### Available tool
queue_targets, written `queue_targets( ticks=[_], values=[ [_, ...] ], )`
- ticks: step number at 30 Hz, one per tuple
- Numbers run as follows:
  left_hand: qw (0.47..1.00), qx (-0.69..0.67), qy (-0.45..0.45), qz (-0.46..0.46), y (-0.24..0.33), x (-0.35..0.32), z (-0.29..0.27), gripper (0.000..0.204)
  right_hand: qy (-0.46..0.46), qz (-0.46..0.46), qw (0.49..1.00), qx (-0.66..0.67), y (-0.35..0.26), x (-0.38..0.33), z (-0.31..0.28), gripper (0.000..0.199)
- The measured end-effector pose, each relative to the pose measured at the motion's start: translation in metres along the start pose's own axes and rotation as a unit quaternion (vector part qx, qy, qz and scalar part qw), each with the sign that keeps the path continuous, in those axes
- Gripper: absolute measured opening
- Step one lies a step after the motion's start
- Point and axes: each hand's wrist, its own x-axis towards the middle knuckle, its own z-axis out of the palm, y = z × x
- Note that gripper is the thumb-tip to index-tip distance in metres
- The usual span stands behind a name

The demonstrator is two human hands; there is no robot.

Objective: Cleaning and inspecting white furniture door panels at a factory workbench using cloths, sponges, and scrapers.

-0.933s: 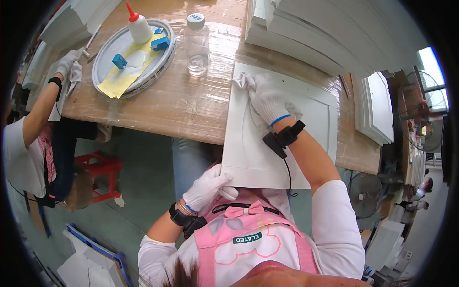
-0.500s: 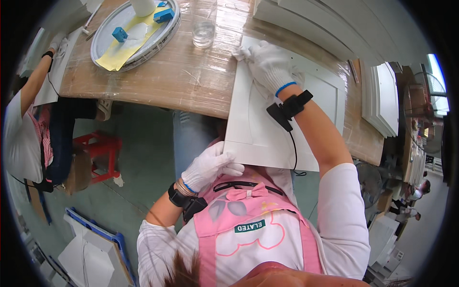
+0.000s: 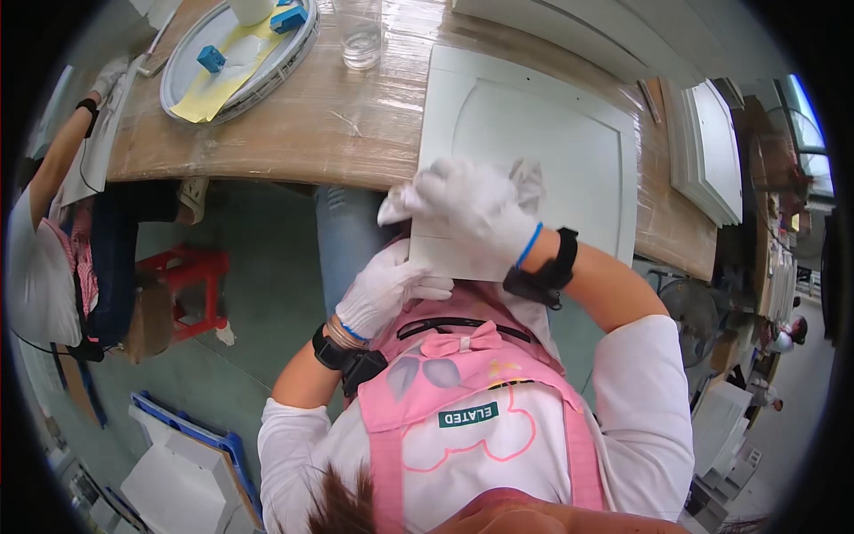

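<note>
A white panel (image 3: 543, 133) with a recessed centre lies on the table and juts over its front edge toward me. My left hand (image 3: 384, 289), in a white knit glove, is closed on the panel's near left corner. Also gloved, my right hand (image 3: 471, 206) presses a white cloth (image 3: 528, 181) against the panel's left edge, close to the near end. Bits of the cloth stick out on either side of the fingers, and the rest is hidden under the glove.
On the plastic-wrapped table (image 3: 258, 151) stand a round lid (image 3: 169, 93) with blue blocks and yellow paper, and a drinking glass (image 3: 360, 49). Stacked white panels (image 3: 712, 151) stand at right. A co-worker's arm (image 3: 62, 151) and a red stool (image 3: 209, 285) are at left.
My right hand has come toward me with the cloth, from the panel's far left corner down along its left edge. My left hand keeps its hold on the near corner.
</note>
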Motion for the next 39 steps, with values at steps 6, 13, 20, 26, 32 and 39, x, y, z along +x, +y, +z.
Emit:
queue_targets(
  ticks=[6, 13, 20, 26, 32, 39],
  values=[
    [0.999, 0.009, 0.035, 0.029, 0.003, 0.013, 0.011, 0.027, 0.104, 0.203, 0.954, 0.193, 0.023, -0.052, -0.02, 0.024],
    [0.998, -0.027, -0.006, 0.064, -0.001, 0.026, -0.002, 0.028, 0.009, 0.31, 0.581, 0.752, 0.033, -0.163, -0.06, 0.031],
    [0.997, -0.009, -0.031, 0.07, 0.01, 0.059, 0.004, 0.028, 0.048, 0.424, 0.493, 0.758, 0.023, -0.235, -0.003, 0.038],
    [0.944, 0.277, 0.145, 0.103, 0.035, 0.056, 0.007, 0.031, 0.184, 0.418, 0.516, 0.725, 0.033, -0.235, 0.003, 0.033],
    [0.765, 0.398, 0.328, 0.385, 0.123, 0.052, -0.008, 0.067, 0.298, 0.41, 0.641, 0.577, 0.086, -0.233, -0.041, 0.03],
    [0.642, 0.518, 0.334, 0.456, 0.227, 0.129, -0.014, 0.11, 0.197, 0.447, 0.871, 0.041, 0.098, -0.182, -0.012, 0.031]
  ],
)
